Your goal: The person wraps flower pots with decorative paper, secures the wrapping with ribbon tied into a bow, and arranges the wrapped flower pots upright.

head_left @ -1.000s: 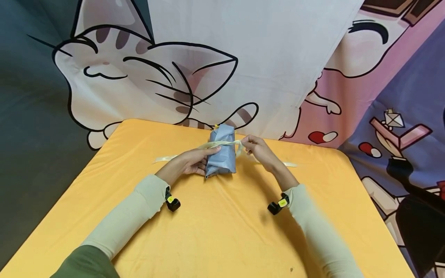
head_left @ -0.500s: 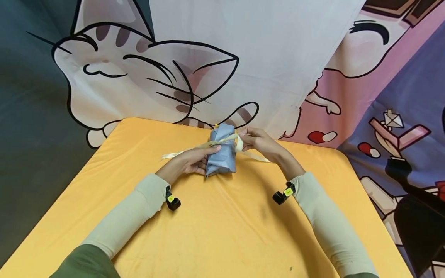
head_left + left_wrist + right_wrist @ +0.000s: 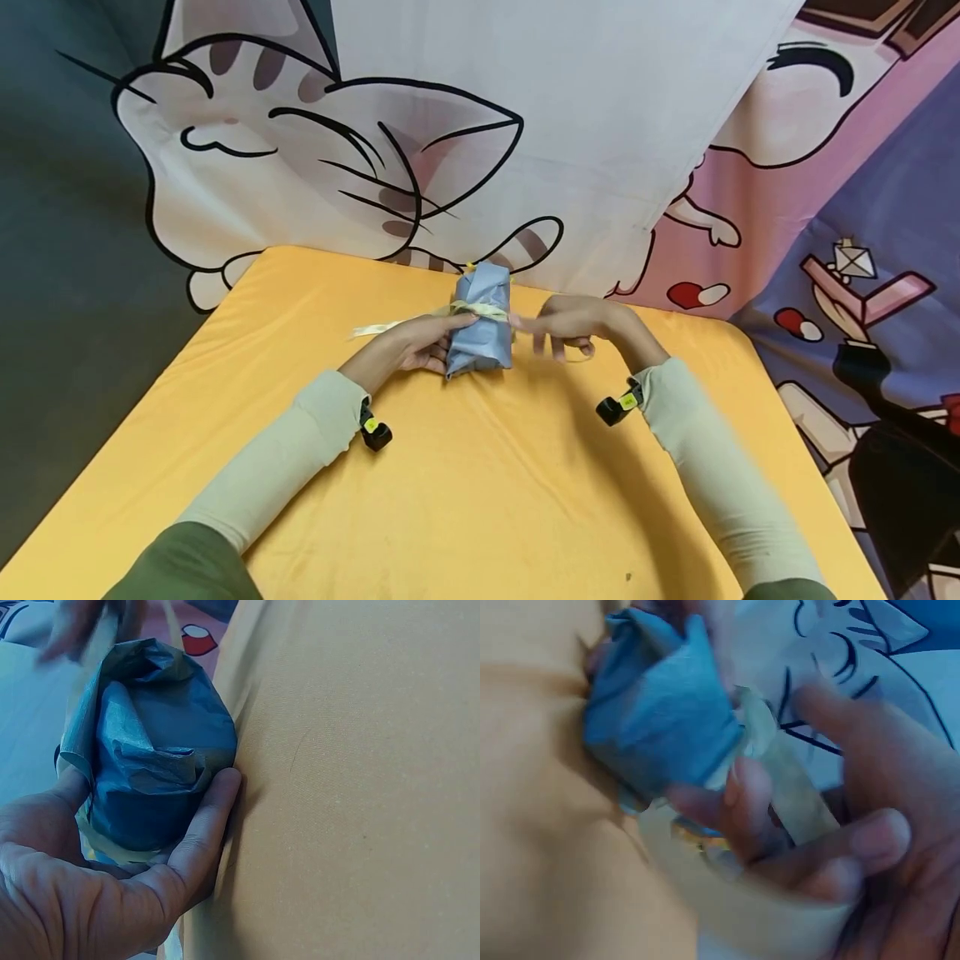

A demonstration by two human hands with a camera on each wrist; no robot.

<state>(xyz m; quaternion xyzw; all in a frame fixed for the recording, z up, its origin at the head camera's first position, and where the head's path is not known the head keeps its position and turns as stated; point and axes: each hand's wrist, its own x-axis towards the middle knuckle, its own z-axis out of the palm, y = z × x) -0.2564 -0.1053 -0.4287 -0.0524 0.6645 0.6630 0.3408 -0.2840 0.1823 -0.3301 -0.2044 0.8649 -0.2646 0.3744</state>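
Observation:
A parcel wrapped in blue paper (image 3: 482, 346) lies near the far edge of the table, a pale yellow ribbon (image 3: 489, 312) across its middle. From its left side my left hand (image 3: 420, 340) grips it, thumb on top near the ribbon and fingers along the side. The left wrist view shows the folded end of the parcel (image 3: 161, 742) between thumb and fingers. To the right, my right hand (image 3: 576, 325) points its index finger at the ribbon crossing. Its other fingers are curled, holding a length of ribbon (image 3: 799, 791) that loops below them, blurred in the right wrist view.
A yellow cloth covers the table (image 3: 480, 483). One ribbon tail (image 3: 371, 330) lies to the left of the left hand. Behind the table hangs a curtain (image 3: 600, 150) printed with a cartoon cat and figures.
My right hand has gone from pinching the ribbon beside the parcel to stretching its index finger toward the crossing. The ribbon's right tail has drawn in. My left hand keeps its grip.

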